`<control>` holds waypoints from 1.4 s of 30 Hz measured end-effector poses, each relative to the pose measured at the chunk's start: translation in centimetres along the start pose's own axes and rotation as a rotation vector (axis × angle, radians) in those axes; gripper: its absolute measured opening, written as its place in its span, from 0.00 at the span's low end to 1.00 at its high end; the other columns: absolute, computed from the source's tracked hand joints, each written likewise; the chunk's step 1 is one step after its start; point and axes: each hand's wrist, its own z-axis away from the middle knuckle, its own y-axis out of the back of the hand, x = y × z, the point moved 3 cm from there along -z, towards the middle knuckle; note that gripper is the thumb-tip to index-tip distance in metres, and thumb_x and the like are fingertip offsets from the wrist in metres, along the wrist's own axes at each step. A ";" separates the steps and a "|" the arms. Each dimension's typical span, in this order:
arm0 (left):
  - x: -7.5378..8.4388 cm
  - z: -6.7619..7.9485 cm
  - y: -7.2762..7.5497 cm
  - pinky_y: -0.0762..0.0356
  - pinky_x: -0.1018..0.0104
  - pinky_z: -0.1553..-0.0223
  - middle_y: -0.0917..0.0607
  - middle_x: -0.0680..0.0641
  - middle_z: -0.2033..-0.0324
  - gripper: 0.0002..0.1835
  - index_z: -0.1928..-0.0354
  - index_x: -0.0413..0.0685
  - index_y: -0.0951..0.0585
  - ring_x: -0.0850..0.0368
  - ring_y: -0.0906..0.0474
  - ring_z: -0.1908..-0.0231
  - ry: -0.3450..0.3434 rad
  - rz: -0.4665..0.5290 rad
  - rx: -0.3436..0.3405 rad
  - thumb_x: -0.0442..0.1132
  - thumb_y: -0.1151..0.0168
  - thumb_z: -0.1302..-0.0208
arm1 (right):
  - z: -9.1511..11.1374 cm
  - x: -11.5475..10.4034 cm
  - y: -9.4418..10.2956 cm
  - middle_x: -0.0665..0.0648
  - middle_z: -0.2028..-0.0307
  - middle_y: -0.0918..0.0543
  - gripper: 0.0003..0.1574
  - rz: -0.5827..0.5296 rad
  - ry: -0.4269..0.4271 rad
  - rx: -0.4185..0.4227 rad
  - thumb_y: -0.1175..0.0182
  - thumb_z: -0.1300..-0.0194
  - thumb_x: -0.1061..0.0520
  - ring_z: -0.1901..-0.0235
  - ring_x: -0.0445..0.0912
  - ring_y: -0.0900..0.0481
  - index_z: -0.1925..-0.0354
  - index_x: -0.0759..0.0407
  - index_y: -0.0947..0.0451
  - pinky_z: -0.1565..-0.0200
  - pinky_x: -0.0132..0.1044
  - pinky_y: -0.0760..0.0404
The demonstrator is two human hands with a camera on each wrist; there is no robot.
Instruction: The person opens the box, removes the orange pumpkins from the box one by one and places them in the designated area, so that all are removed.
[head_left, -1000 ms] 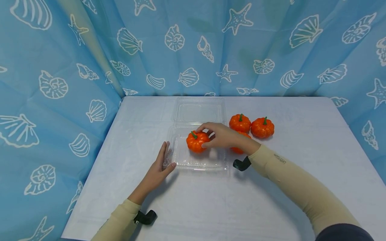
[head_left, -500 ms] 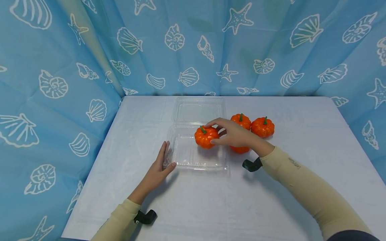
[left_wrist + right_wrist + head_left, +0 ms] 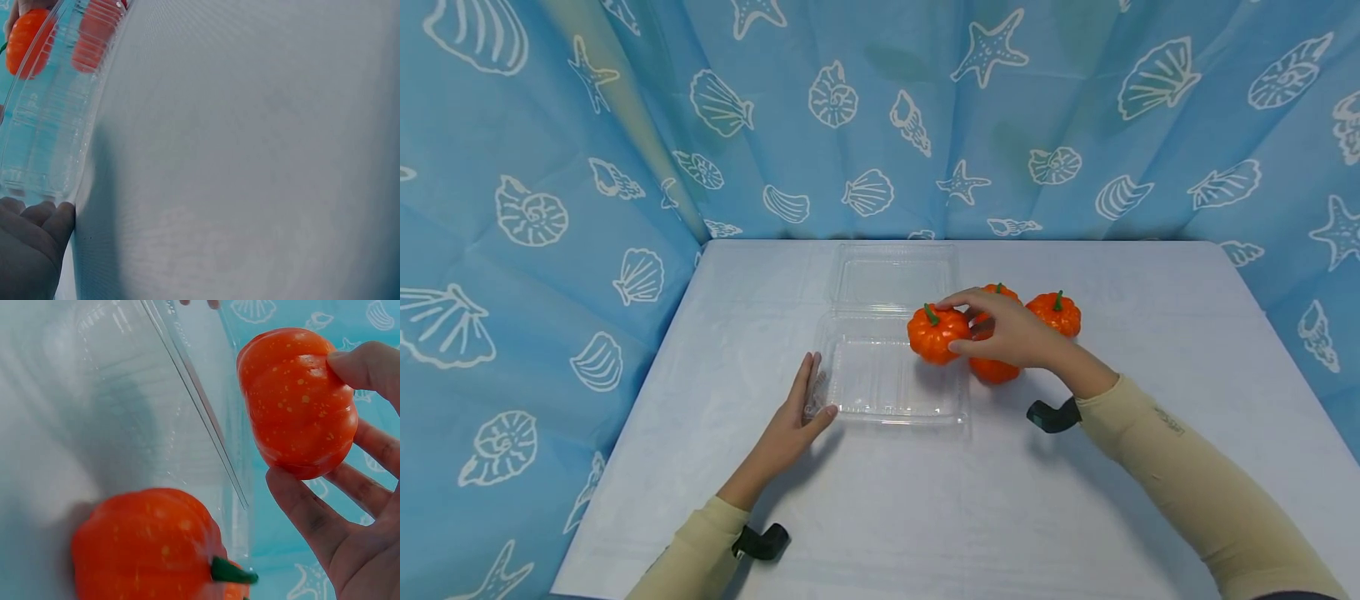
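Note:
My right hand (image 3: 1011, 332) pinches a small orange toy pumpkin (image 3: 932, 337) with a green stem between thumb and fingers, above the right side of a clear plastic clamshell container (image 3: 868, 375). In the right wrist view the thumb presses one side of the held pumpkin (image 3: 297, 403), fingertips the other. My left hand (image 3: 786, 429) rests with straight fingers against the container's left wall; the left wrist view shows its fingertips right at the container's edge (image 3: 47, 181). Another pumpkin (image 3: 995, 372) sits beside the container, under the right hand, and appears large in the right wrist view.
The container's lid (image 3: 895, 277) lies folded back toward the far table edge. Two more pumpkins stand right of it: one (image 3: 1002, 290) partly hidden by the right hand, the other (image 3: 1060, 313) farther right. A blue shell-patterned curtain (image 3: 880, 125) hangs behind the white table (image 3: 910, 517).
The right hand has carried the pumpkin rightward and slightly away, from the container's middle to its right edge, over the neighbouring pumpkins. The left hand has stayed at the container's left side.

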 end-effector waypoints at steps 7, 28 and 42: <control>0.0 0.0 -0.1 0.52 0.41 0.25 0.56 0.50 0.19 0.48 0.18 0.49 0.62 0.47 0.59 0.21 -0.006 0.003 -0.002 0.43 0.40 0.25 | 1.8 0.4 1.4 0.53 0.38 0.25 0.34 0.034 0.003 0.044 0.28 0.36 0.51 0.42 0.53 0.24 0.33 0.49 0.25 0.47 0.48 0.16; 0.3 -0.1 -0.1 0.58 0.42 0.24 0.57 0.49 0.19 0.49 0.18 0.46 0.64 0.48 0.60 0.21 0.000 -0.014 -0.007 0.44 0.41 0.25 | 8.5 3.4 5.5 0.58 0.34 0.27 0.36 0.103 -0.143 0.218 0.30 0.33 0.50 0.42 0.56 0.26 0.31 0.51 0.28 0.46 0.32 0.21; 0.2 0.0 0.0 0.59 0.43 0.24 0.57 0.49 0.19 0.49 0.18 0.47 0.64 0.48 0.62 0.21 0.007 -0.010 -0.004 0.44 0.41 0.25 | 11.7 7.0 5.7 0.66 0.31 0.33 0.36 0.063 -0.208 0.224 0.31 0.32 0.51 0.41 0.63 0.27 0.31 0.58 0.32 0.53 0.14 0.29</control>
